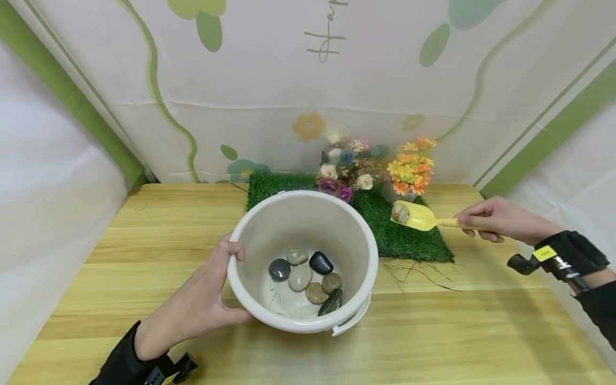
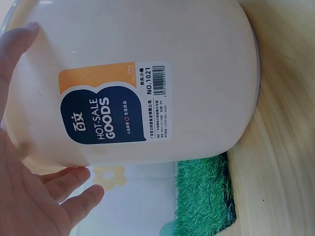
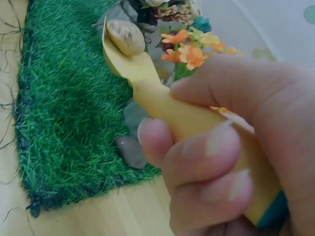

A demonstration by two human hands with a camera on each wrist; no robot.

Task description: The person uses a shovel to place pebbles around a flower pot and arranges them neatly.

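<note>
Yellow scoop (image 1: pixel 422 217), carrying a single tan stone (image 1: pixel 401 213) in its blade, was held over a green turf mat (image 1: pixel 409 243), between two and three o'clock from a white bucket (image 1: pixel 305 214). The right hand (image 1: pixel 498 218) gripped the scoop's handle with curled fingers. At the bucket's nine o'clock, the left hand (image 1: pixel 207 294) grasped the rim. Seven loose stones (image 1: pixel 300 277) (black, grey, brown and pale) lay on the bucket's floor. Mixed flowers (image 1: pixel 346 166) stood at one o'clock from it, orange-and-yellow flowers (image 1: pixel 409 167) nearer two.
</note>
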